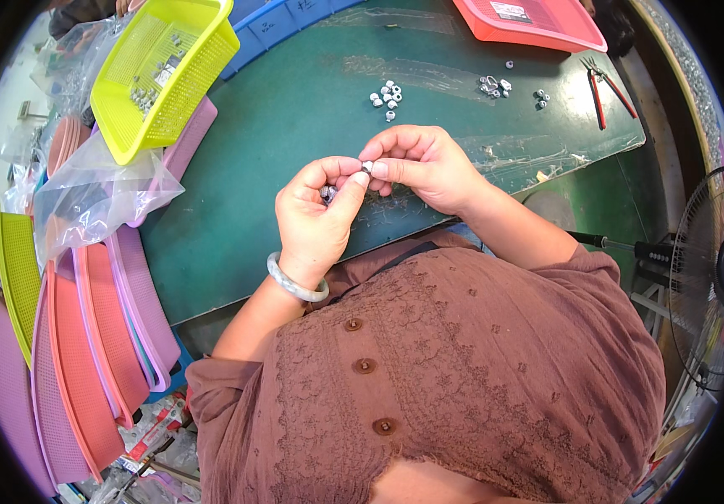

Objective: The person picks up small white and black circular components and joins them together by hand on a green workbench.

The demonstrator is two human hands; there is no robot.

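Lime-green basket (179,105), its top cropped. The left hand (313,220) curls round a half-hidden silvery bead (327,194) — thumb and finger pinching another piece (367,167), mostly covered, above the table (236,202). The right hand (436,172), nearly closed, pinches it too — coral basket (538,35) beyond, cut off.

I see the bench (236,218) as smooth and faintly glossy, with clear shiny tape (417,76) near its far edge and metal-headed, plastic-gripped pliers (598,102) near its right corner. The held piece (367,167) and loose beads (391,104) look like shiny metal on my feed; the lime basket (184,92) by the left edge is perforated plastic and the shirt (463,361) matt cloth.
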